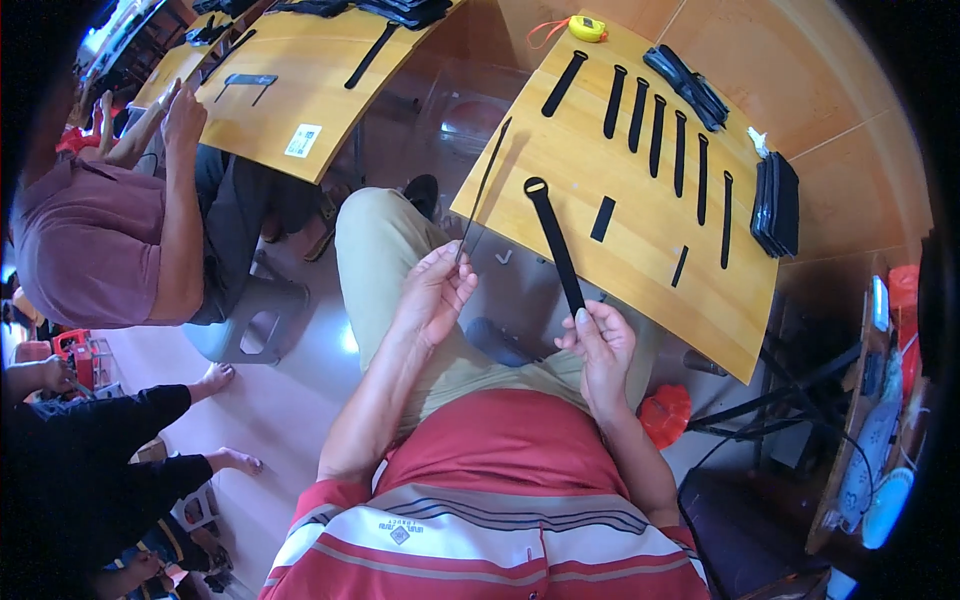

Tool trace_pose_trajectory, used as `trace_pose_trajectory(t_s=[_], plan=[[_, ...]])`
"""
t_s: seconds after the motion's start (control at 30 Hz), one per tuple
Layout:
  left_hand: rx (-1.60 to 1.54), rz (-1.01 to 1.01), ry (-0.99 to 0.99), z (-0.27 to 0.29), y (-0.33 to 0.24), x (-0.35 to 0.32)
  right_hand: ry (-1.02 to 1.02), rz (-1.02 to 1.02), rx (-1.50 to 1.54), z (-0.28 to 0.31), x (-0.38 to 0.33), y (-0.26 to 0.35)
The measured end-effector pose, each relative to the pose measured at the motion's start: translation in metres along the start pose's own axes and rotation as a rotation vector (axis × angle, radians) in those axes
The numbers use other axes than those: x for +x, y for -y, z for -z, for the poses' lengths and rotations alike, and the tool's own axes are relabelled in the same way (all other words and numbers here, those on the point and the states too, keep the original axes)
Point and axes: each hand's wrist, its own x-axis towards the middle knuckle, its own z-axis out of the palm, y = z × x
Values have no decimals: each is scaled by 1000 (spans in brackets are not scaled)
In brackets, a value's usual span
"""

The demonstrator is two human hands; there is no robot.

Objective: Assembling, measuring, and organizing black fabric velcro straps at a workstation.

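My left hand point(438, 292) pinches the lower end of a thin black strap point(486, 180), seen nearly edge-on, which points up and away over my knee. Between the thumb and fingers of my right hand point(603, 345) is another black strap point(557, 238); its far end has a ring-like buckle and hangs over the near edge of the wooden table point(650, 310). Beyond it, several similar black straps point(656, 137) lie spaced out in a slanting row. A short black rectangular piece point(603, 218) and a narrower black piece point(680, 266) rest nearer to me.
Dark bundles of straps point(686, 87) and a black stack point(775, 207) lie along the table's far and right sides, with a yellow tape measure point(587, 28) at the back. On the left a person point(95, 240) sits at another table point(290, 100). A red object point(666, 416) is below my table.
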Motion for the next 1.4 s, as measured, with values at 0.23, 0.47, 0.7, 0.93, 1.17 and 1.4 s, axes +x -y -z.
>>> trace_pose_trajectory(t_s=[0.23, 0.47, 0.7, 0.93, 1.17, 1.4], plan=[[46, -13, -25, 2, -1, -2, -36, -74, 45, -21, 20, -2], [59, -11, -59, 5, 0, -8, 55, -22, -93, -32, 35, -9], [45, -9, 0, 11, -2, -8, 104, 18, -235, -33, 48, -16], [95, -27, 1, 5, 0, -7, 101, 70, -287, -37, 55, -18], [344, -122, -63, -10, 5, 4, 119, 52, -384, -32, 61, -16], [475, -180, -154, -15, 8, 18, 156, 41, -375, -31, 54, -3]])
